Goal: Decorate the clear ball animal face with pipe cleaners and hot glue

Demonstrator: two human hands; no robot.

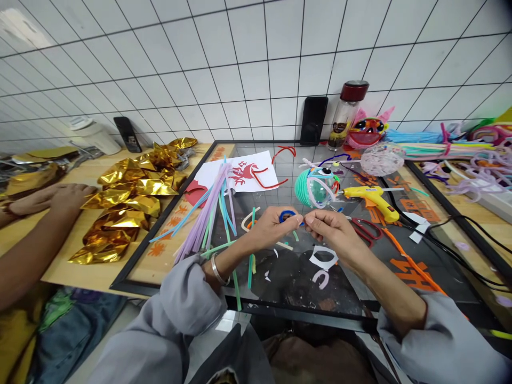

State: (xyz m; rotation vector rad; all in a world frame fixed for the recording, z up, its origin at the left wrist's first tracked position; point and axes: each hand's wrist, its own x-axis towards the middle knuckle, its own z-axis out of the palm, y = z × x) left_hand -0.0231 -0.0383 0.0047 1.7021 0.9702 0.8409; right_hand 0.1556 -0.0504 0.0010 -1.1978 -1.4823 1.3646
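Observation:
A dark blue curled strip, seemingly a pipe cleaner (285, 214), is pinched by the fingers of my left hand (270, 228). Close beside it, my right hand (330, 230) is closed too, thumb against forefinger, its tips meeting the strip's end near my left fingertips. Just beyond both hands sits a clear ball wrapped partly in turquoise coils (304, 188), with an eye and a lilac loop on it. A yellow hot glue gun (372, 200) lies to its right. Under my right wrist are red-handled scissors (366, 230), partly covered.
Lilac, blue and green pipe cleaners (210, 213) lie left on a red-and-white paper (260, 165). White cut-outs (323, 257) are in front. Black cables (452, 256) cross the right side. A glass bottle (344, 120) and phone (314, 121) stand behind. Another person's arms (44, 229) rest left beside gold foil (128, 213).

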